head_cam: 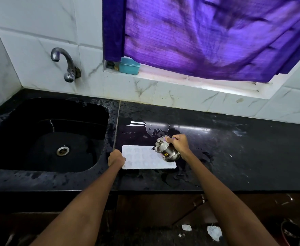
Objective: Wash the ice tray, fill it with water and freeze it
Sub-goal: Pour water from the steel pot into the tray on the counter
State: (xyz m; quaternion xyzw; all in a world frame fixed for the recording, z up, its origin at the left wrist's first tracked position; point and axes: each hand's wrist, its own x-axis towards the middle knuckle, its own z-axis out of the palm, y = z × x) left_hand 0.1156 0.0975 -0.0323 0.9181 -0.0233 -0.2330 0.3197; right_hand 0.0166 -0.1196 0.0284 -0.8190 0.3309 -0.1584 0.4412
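Ice tray: white, flat on black counter, centre frame, right of sink.
Left hand: I see fingers curled on tray's left edge.
Right hand: grips tilted steel pot over tray.
Progress: I judge filling underway; washing seemingly done, freezing left.

Beside black sink: white matt plastic ice tray, smooth, on glossy black stone countertop, wet, speckled with droplets. Over tray's far-from-sink end: polished steel jug, mirror-bright, lidded. Sink itself dark, dull stone look, steel drain ring. Above sink: chrome tap, dulled. Behind sink: glossy white veined wall tiles. Further from sink: purple woven cloth curtain, slight sheen; teal plastic box.
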